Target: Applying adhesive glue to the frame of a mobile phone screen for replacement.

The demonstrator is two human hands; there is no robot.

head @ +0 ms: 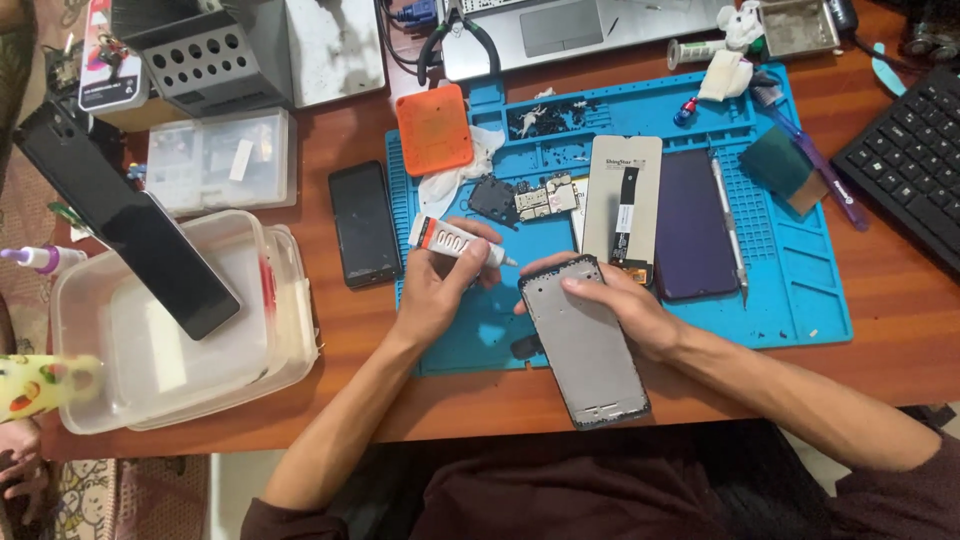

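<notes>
Two stacked tubs (290, 330) (black phone (130, 225) inside)

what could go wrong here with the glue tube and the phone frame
The left hand aims the glue tube nozzle at the top edge of the frame; a hard squeeze could smear glue inside it. The frame overhangs the mat and table edge, steadied only by the right hand, so it could tip. The circuit board lies close enough to catch drips.

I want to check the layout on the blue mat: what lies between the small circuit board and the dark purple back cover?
In the head view, a pale phone display panel lies face down between the green circuit board and the dark purple back cover.
</notes>
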